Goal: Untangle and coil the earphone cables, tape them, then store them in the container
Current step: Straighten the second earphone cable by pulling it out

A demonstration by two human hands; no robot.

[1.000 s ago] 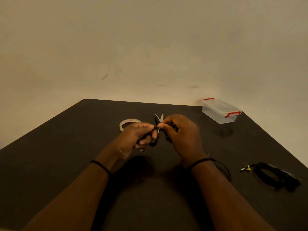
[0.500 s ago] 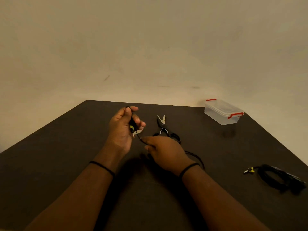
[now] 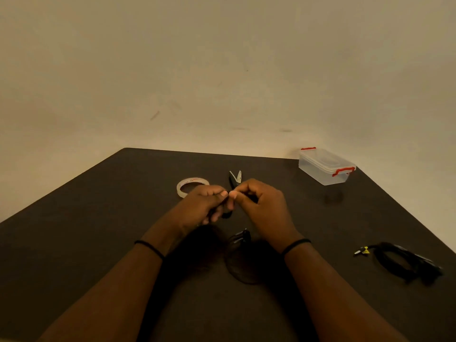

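Note:
My left hand (image 3: 204,204) and my right hand (image 3: 261,208) meet fingertip to fingertip above the middle of the dark table (image 3: 86,230). Both pinch a thin black earphone cable (image 3: 240,257), whose loose loop hangs down and lies on the table between my wrists. A second black earphone cable (image 3: 404,262), coiled, lies at the right with its yellow-marked plug pointing left. A roll of clear tape (image 3: 192,186) lies just beyond my left hand. The clear container (image 3: 325,166) with red latches stands lidded at the back right.
Scissors (image 3: 235,178) lie beyond my hands, blades pointing away, their handles hidden behind my fingers. A plain beige wall rises behind the table's far edge. The table's right edge runs close to the coiled cable.
My left hand came down from its raised position and my right hand rose and moved forward, so both now meet at the fingertips. The cable loop now lies between my wrists.

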